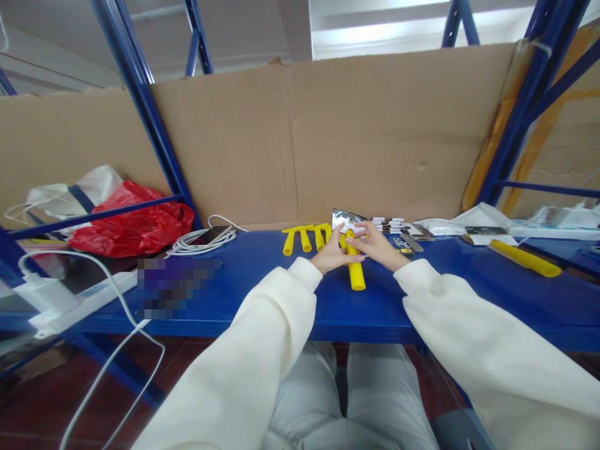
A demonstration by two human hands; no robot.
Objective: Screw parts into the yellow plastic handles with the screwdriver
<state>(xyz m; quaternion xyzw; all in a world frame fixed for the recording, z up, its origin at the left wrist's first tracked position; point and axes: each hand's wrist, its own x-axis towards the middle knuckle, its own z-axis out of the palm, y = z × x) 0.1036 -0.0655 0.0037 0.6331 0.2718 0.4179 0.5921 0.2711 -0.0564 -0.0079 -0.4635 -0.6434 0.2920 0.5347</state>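
Observation:
Both my hands are at the middle of the blue shelf, around a yellow-handled scraper (357, 272). Its thick round handle points toward me, and a broad, shiny silver and dark piece (344, 219) shows at the far end. My left hand (335, 253) has its fingers closed on the neck from the left. From the right, my right hand (375, 244) grips the same part with thumb and fingers. The fingers partly hide where handle and head meet. Just left of my left hand, several yellow T-shaped handles (305, 240) lie in a row.
Behind my right hand lie a stack of black-and-white packets (388, 224) and a dark blue card (402, 242). Another yellow-handled tool (527, 257) rests at right. A coiled white cable (201, 242), red bag (135, 219) and power strip (89, 303) are left. Cardboard (375, 137) stands behind.

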